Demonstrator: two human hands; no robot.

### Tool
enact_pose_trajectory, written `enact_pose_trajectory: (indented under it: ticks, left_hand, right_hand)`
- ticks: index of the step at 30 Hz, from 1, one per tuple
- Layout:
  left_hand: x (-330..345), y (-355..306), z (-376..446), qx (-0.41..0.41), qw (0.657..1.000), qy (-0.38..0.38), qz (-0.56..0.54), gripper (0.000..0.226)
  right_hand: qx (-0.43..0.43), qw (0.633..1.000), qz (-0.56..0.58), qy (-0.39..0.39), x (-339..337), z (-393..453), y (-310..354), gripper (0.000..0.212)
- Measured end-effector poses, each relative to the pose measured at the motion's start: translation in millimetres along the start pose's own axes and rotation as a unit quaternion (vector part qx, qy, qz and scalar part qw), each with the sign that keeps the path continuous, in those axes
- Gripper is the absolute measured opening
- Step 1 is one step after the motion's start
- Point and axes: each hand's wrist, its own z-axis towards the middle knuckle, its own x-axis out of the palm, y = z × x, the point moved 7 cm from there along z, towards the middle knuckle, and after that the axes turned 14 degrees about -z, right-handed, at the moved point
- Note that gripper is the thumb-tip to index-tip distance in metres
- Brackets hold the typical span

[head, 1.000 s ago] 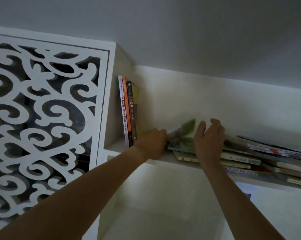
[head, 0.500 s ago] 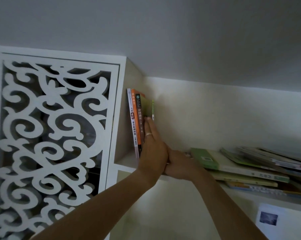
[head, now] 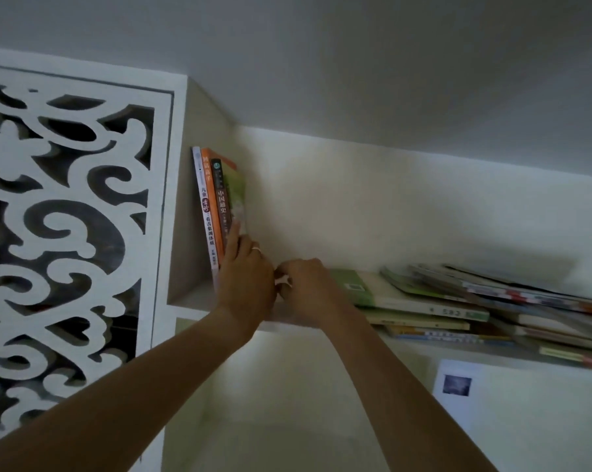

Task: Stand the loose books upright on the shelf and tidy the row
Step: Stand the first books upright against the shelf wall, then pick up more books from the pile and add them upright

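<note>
The left hand (head: 245, 284) lay with straight fingers flat against the green-covered book (head: 236, 195), the outermost of four standing at the shelf's left end, pressing it toward the dark-spined book (head: 221, 202), the orange book (head: 208, 195) and the white book (head: 201, 199). Just beside it, touching at the knuckles, the right hand (head: 304, 291) sat curled near the row's foot; whether it held anything could not be told. The upright row leaned slightly. Well to the right, the loose books (head: 458, 301) lay flat in a ragged pile on the shelf (head: 185, 303). To finish this step well, the person would probably need to push low and high together, squaring the spines flush, and release only once the row stood without leaning.
</note>
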Motion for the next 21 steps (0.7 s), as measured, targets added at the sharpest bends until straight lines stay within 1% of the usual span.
enact_pose_trajectory:
  ticks: [1, 2, 3, 4, 5, 6, 7, 8, 9, 10, 11, 12, 13, 14, 15, 17, 19, 21]
  left_hand:
    - [0.2, -9.0, 5.5, -0.001, 0.999, -0.022, -0.046, 0.034]
    - [-0.7, -22.4, 11.1, 0.02, 0.991, -0.057, -0.117, 0.03]
    - [-1.9, -39.3, 16.2, 0.061, 0.972, -0.091, -0.209, 0.029]
    - [-4.8, -58.3, 20.1, 0.103, 0.939, -0.112, -0.307, 0.032]
    - [-8.4, -77.6, 23.9, 0.125, 0.906, -0.097, -0.394, 0.037]
    - [-9.8, -99.1, 27.1, 0.137, 0.884, -0.048, -0.444, 0.045]
    - [-8.3, -120.3, 29.0, 0.143, 0.877, 0.021, -0.458, 0.053]
    - [-2.7, -138.9, 29.5, 0.142, 0.882, 0.096, -0.439, 0.058]
    - [6.1, -152.0, 29.0, 0.135, 0.89, 0.168, -0.401, 0.062]
    - [12.7, -159.8, 28.4, 0.126, 0.896, 0.215, -0.366, 0.066]
    - [15.5, -164.8, 28.9, 0.123, 0.903, 0.233, -0.34, 0.071]
    - [15.2, -168.4, 29.8, 0.124, 0.91, 0.234, -0.32, 0.075]
    - [13.8, -170.9, 31.7, 0.124, 0.917, 0.225, -0.306, 0.079]
    - [12.6, -173.8, 32.9, 0.126, 0.922, 0.216, -0.297, 0.08]
    - [10.5, -176.6, 33.3, 0.127, 0.925, 0.21, -0.291, 0.081]
    - [10.0, -181.2, 32.9, 0.125, 0.928, 0.206, -0.284, 0.081]
    - [10.8, -184.5, 31.2, 0.118, 0.932, 0.199, -0.278, 0.08]
    - [11.8, -185.6, 29.9, 0.101, 0.942, 0.178, -0.265, 0.08]
  right_hand:
    - [0.015, 0.999, -0.003, -0.031, -12.4, -3.6, -12.8, 0.027]
    - [0.035, 0.997, -0.011, -0.064, -25.2, -6.9, -27.0, 0.025]
    - [0.058, 0.993, -0.027, -0.096, -38.1, -10.8, -42.1, 0.023]
    - [0.082, 0.988, -0.053, -0.121, -50.0, -15.1, -57.9, 0.021]
    - [0.104, 0.981, -0.081, -0.141, -62.2, -20.9, -74.0, 0.02]
    - [0.126, 0.973, -0.114, -0.158, -73.5, -27.7, -90.3, 0.019]
    - [0.15, 0.962, -0.154, -0.167, -84.0, -35.4, -106.7, 0.019]
    - [0.18, 0.949, -0.205, -0.158, -92.2, -43.3, -123.6, 0.022]
    - [0.218, 0.933, -0.26, -0.122, -96.4, -51.0, -140.9, 0.029]
    - [0.258, 0.915, -0.304, -0.066, -96.9, -58.6, -159.3, 0.038]
    - [0.296, 0.896, -0.332, -0.002, -94.6, -66.9, -177.4, 0.05]
    - [0.326, 0.879, -0.344, 0.058, -91.0, -75.2, -193.6, 0.062]
    - [0.346, 0.869, -0.336, 0.107, -85.2, -81.9, -206.7, 0.071]
    - [0.355, 0.868, -0.318, 0.138, -79.3, -86.6, -215.3, 0.078]
    - [0.352, 0.872, -0.303, 0.152, -74.4, -89.2, -220.1, 0.079]
    - [0.33, 0.879, -0.314, 0.14, -72.7, -88.4, -220.0, 0.073]
    - [0.304, 0.879, -0.352, 0.106, -77.1, -86.9, -212.5, 0.06]
    - [0.273, 0.889, -0.363, 0.063, -82.4, -85.8, -206.0, 0.043]
